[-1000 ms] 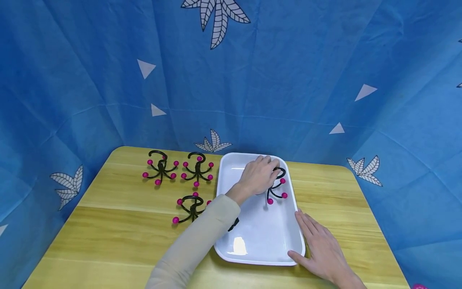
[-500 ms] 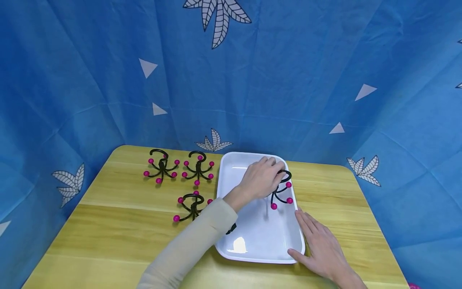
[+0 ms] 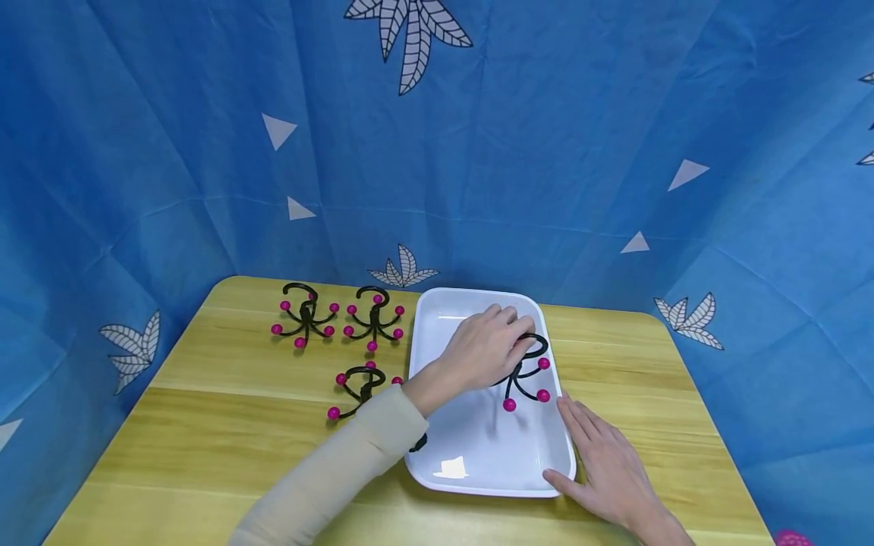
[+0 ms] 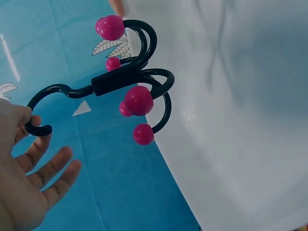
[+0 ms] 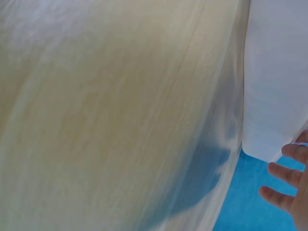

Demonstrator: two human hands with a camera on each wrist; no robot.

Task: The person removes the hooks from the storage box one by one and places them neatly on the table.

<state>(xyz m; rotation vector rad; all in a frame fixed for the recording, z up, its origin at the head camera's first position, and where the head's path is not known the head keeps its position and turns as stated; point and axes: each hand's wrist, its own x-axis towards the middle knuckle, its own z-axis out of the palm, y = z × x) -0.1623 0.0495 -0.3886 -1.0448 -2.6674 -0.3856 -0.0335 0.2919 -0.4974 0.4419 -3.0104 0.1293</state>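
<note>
In the left wrist view, my left hand pinches the curled end of a black hook between thumb and index finger. This multi-arm hanging hook has bright pink balls on the tips of its curved arms. Seen from the head, the left hand holds it over the white rectangular tray, and the fingers hide part of it. My right hand lies along the tray's right side, thumb and fingers spread and touching the rim. The right wrist view shows those fingers extended beside the tray's wall.
Two matching hooks, one at the far left and one beside it, stand on the wooden table. Nearer, a third hook is partly covered by the left sleeve. A blue patterned curtain hangs behind the table.
The held hook has shifted right, then slightly back left, and nearer to me inside the tray's outline. The left forearm has moved left and nearer; the right hand stays at the rim.
</note>
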